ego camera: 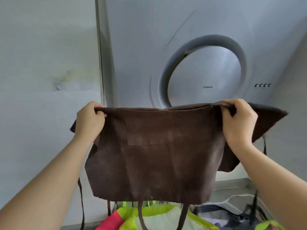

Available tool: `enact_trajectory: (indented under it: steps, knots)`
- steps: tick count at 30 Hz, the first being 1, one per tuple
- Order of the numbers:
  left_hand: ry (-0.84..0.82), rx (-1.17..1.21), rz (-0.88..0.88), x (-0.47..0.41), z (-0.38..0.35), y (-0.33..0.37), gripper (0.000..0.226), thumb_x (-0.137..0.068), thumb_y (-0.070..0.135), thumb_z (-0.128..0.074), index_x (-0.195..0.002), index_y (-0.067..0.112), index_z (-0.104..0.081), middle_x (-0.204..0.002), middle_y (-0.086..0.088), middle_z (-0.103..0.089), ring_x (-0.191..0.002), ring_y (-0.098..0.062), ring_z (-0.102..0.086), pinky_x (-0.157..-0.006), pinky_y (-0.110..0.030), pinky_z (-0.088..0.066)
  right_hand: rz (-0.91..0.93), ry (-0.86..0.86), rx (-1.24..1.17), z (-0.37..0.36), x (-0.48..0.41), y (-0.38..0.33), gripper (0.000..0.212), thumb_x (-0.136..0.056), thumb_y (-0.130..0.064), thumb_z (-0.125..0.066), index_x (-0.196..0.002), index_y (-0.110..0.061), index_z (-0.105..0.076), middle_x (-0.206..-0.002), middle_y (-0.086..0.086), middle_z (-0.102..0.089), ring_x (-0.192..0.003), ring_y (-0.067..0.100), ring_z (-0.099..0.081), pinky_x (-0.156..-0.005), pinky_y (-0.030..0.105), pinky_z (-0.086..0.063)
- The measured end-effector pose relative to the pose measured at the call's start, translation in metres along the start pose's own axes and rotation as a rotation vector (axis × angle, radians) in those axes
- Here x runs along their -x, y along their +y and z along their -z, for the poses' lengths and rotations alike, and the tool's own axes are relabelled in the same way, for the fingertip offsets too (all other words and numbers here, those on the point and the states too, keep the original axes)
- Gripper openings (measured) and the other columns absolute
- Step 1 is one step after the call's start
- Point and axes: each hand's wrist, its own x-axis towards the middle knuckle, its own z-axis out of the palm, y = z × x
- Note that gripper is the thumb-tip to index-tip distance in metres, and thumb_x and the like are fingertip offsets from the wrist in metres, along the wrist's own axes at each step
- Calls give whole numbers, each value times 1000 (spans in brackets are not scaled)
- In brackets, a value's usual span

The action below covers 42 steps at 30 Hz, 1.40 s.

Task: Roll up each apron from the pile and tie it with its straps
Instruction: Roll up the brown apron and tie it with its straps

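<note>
Up in front of the range hood [204, 67] hangs 1 brown apron [157, 163], held clear of everything and spread wide, its top edge running just under the hood's big round ring [166, 72]. The left hand [90, 122] has that edge at the hood's left border and the right hand [239, 122] has it below the hood's row of buttons [263, 85]. Both are clamped, fingers [99, 112] curled tight round the hem with cloth bunched in each fist.

Why so high? My read: gripping 2 points on the upper edge lets gravity do the smoothing, so the panel drops flat and the straps fall free instead of getting buried.

And they do fall free. A thin strap [81, 205] dangles below the hood's left side, and another strap [264, 145] trails down under the buttons. A loop [141, 216] hangs from the bottom hem (a neck strap, most likely, though I cannot tell whether the apron is inverted or folded). The corners outside each grip flop loose, so the cloth is wider than the arms' span.

Directly beneath the hood sits the rest of the pile [166, 219], a neon yellow and pink apron [116, 218] with a dark cloth [240, 218] beside it.

Rolling looks not yet begun. Laying it flat would come next, and those straps ought to stay outside the roll.
</note>
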Motion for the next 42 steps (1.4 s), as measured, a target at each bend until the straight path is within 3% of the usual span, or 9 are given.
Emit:
enact_trajectory:
  steps: [4, 10, 14, 18, 21, 25, 28, 36, 42]
  knots:
    - [-173, -116, -75, 12, -11, 2, 7, -94, 16, -57, -91, 11, -60, -81, -1, -66, -70, -14, -61, -79, -31, -47, 65, -40, 97, 3, -12, 13, 9, -84, -6, -64, -77, -3, -58, -77, 0, -54, -74, 19, -47, -83, 24, -27]
    - [-623, -202, 287, 25, -46, -56, 11, -97, 13, -52, -90, 6, -55, -91, -16, -65, -79, -26, -69, -67, -33, -52, -91, -731, 480, -23, 27, 90, 40, -81, -33, -72, -62, -14, -41, -70, 8, -54, -77, 34, -58, -59, 33, -34]
    - [-690, -561, 169, 31, -72, -81, 23, -100, 18, -46, -88, 3, -59, -99, -16, -63, -96, -31, -62, -77, -33, -44, -341, -1058, 597, -38, 45, 129, 17, -87, -22, -66, -93, -6, -62, -102, 15, -65, -100, 33, -57, -73, 30, -40]
    - [-233, -336, 41, 29, -74, -61, 28, -101, 14, -40, -106, 1, -64, -106, -19, -65, -102, -38, -57, -81, -35, -41, -497, -762, 356, -46, 33, 119, 16, -91, -9, -56, -105, -1, -56, -109, 22, -61, -102, 36, -54, -74, 29, -33]
    - [92, -151, -161, 41, -56, -42, 24, -98, 5, -43, -110, 1, -64, -116, -14, -63, -110, -30, -57, -91, -18, -36, -505, -418, 62, -28, 29, 96, 20, -86, 5, -44, -103, -2, -51, -110, 16, -58, -101, 32, -52, -80, 31, -37]
    - [105, -101, -194, 103, -34, -78, 38, -85, -12, -52, -118, 1, -65, -133, -12, -57, -122, -23, -53, -107, -20, -31, -490, -369, -16, 11, 80, 95, 24, -86, 7, -49, -105, -6, -53, -139, 7, -51, -126, 25, -47, -96, 29, -38]
    - [-7, -174, -79, 176, -25, -114, 40, -81, -17, -51, -113, 0, -68, -132, -14, -57, -118, -29, -57, -107, -33, -37, -476, -532, 89, 38, 142, 112, 41, -85, 10, -48, -121, -6, -59, -141, 7, -49, -129, 24, -45, -105, 27, -33]
    - [-481, -452, 291, 320, -3, -183, 22, -89, -3, -59, -103, 7, -73, -145, -15, -45, -121, -30, -54, -106, -34, -37, -394, -1294, 475, 91, 274, 162, 43, -89, 3, -46, -127, -11, -60, -145, 8, -45, -128, 28, -47, -105, 33, -35]
    - [-703, -508, 526, 331, 1, -184, 19, -91, 11, -63, -106, 11, -73, -134, -19, -46, -123, -36, -47, -107, -43, -36, -281, -1557, 758, 106, 290, 171, 46, -92, -3, -39, -132, -20, -56, -134, 7, -55, -118, 27, -54, -100, 35, -44]
